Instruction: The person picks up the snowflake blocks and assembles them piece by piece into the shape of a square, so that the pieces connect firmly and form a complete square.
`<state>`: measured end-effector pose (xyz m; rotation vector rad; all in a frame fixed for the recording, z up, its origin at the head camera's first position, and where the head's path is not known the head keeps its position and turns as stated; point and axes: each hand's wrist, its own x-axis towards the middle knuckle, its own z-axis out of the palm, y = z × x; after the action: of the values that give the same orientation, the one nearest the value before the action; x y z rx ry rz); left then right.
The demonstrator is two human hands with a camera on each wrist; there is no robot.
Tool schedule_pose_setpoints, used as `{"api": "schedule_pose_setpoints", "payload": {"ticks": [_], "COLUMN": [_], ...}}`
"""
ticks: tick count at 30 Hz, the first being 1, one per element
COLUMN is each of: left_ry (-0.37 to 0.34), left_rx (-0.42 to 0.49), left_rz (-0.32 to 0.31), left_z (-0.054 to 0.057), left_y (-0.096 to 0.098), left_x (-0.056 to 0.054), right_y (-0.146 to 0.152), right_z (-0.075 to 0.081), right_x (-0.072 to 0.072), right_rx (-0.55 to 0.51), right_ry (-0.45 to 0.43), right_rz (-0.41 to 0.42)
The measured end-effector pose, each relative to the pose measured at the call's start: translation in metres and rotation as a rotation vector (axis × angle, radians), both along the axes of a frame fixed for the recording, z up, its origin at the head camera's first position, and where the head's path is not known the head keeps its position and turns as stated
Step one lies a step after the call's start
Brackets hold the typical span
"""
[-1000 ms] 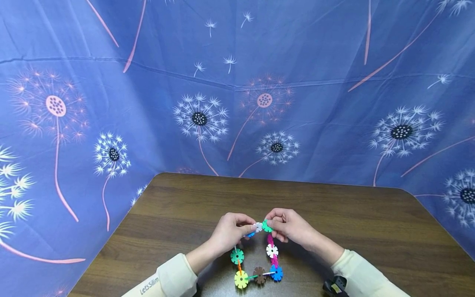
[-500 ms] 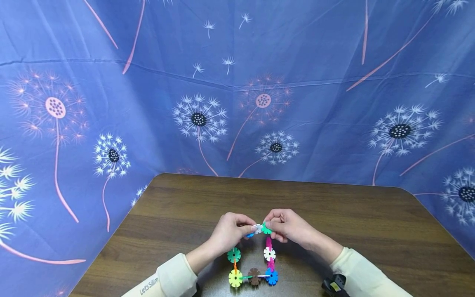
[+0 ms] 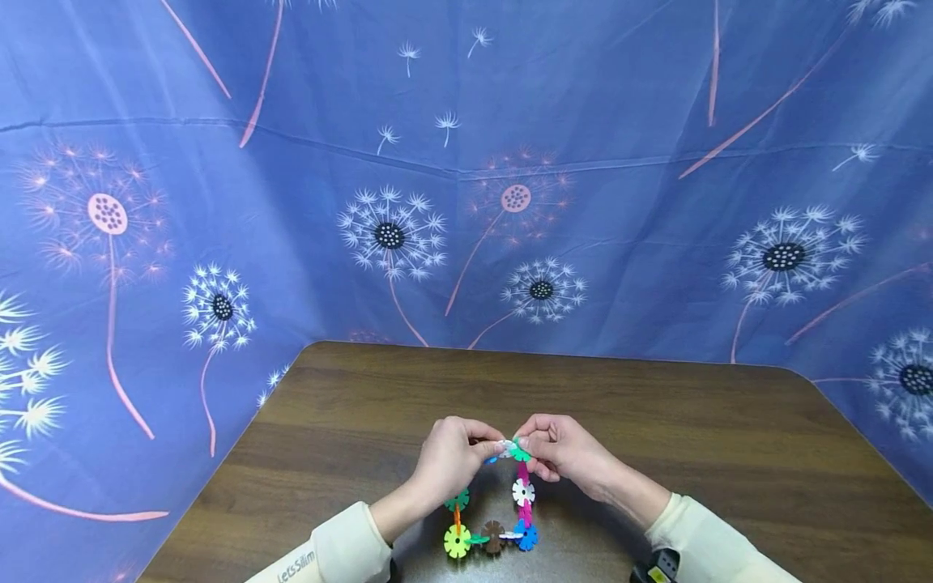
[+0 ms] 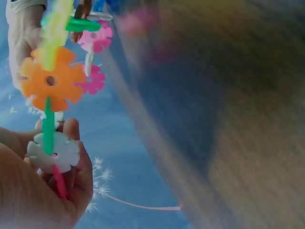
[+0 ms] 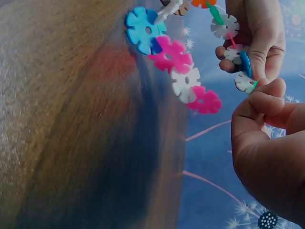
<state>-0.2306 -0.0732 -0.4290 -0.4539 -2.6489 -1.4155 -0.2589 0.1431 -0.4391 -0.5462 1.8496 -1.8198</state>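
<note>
A loop of notched plastic snowflake discs hangs from both hands above the table. At its top, the left hand [image 3: 446, 460] pinches a white disc [image 3: 507, 448], and the right hand [image 3: 572, 455] pinches a green disc [image 3: 520, 452] right beside it. Whether those two discs are slotted together cannot be told. Down the right side are pink discs and a white one [image 3: 522, 491]; along the bottom, a blue disc [image 3: 526, 536], a brown disc [image 3: 493, 537] and a yellow disc [image 3: 457, 542]. An orange disc [image 4: 51, 78] shows in the left wrist view. Fingers hide part of the left side.
The brown wooden table [image 3: 350, 405] lies below the hands. A blue dandelion-patterned cloth [image 3: 466, 202] hangs behind and to the sides. A black device [image 3: 659, 565] is worn at the right wrist.
The hanging part of the loop has swung to the left. My right hand has shifted slightly left, while both hands keep their pinch on the discs.
</note>
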Motion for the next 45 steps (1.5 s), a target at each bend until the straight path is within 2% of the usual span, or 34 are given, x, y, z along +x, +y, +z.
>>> {"api": "schedule_pose_setpoints", "payload": {"ticks": [3,9,13,17,20,23,27,30,34,40,45], "left_ry": [0.011,-0.054,-0.112,-0.148,-0.159,-0.162,-0.157,-0.149,-0.14,-0.163,-0.148], "left_rx": [-0.011,0.097,0.186,0.285,0.328,0.347,0.385,0.401,0.371,0.359,0.295], "left_rz": [-0.002,-0.079,-0.107,-0.104,-0.094,-0.079,-0.076,-0.083,-0.064,-0.036,-0.031], "left_z": [-0.001,-0.005,-0.007,-0.007,-0.008,-0.009,-0.011,-0.011,-0.011,-0.013,-0.014], "left_y": [0.0,-0.001,-0.002,-0.003,-0.004,-0.004,-0.001,0.0,0.0,0.0,0.0], "left_x": [0.001,-0.001,-0.003,-0.004,-0.004,-0.004,-0.005,-0.004,-0.003,-0.004,-0.005], "right_y": [0.0,0.003,0.01,0.02,0.025,0.024,0.017,0.012,0.01,0.009,0.006], "right_z": [0.001,0.004,0.002,-0.004,-0.01,-0.014,-0.019,-0.02,-0.019,-0.016,-0.015], "right_x": [0.002,0.002,0.001,0.001,0.002,0.004,0.006,0.008,0.01,0.013,0.015], "right_rx": [0.01,0.076,0.167,0.289,0.354,0.356,0.328,0.327,0.326,0.325,0.335], "right_ry": [0.012,0.043,0.139,0.227,0.195,0.165,0.229,0.28,0.308,0.395,0.468], "right_rz": [-0.01,-0.027,-0.107,-0.186,-0.138,-0.061,-0.07,-0.118,-0.159,-0.196,-0.223]}}
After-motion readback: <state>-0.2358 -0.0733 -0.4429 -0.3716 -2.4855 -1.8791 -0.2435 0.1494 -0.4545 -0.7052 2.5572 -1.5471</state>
